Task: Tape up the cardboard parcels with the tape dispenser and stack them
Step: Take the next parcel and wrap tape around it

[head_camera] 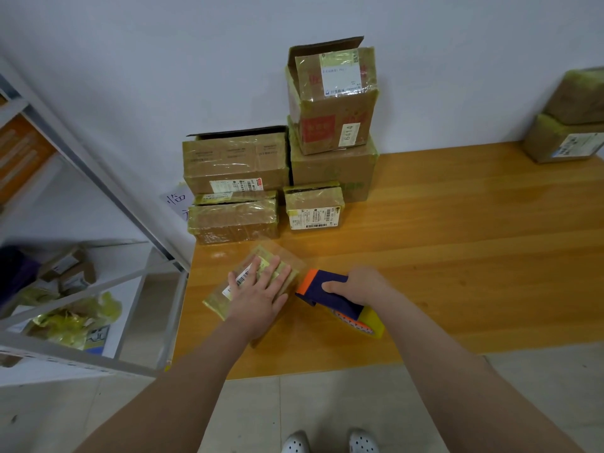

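Note:
A small flat cardboard parcel (228,289), wrapped in yellowish tape and bearing a barcode label, lies near the front left corner of the wooden table (457,256). My left hand (261,294) lies flat on top of it with fingers straight and spread. Right beside the parcel's right edge, my right hand (356,286) grips a tape dispenser (330,294) with a dark blue body, an orange front end and a yellow tape roll at the back. The dispenser's front touches or nearly touches the parcel's side.
Taped parcels are stacked against the wall at the back left: two flat ones (233,220), a small one (313,207), and taller boxes (333,99) on top. Two more parcels (568,132) stand at the far right. A metal shelf (98,191) borders the table's left side.

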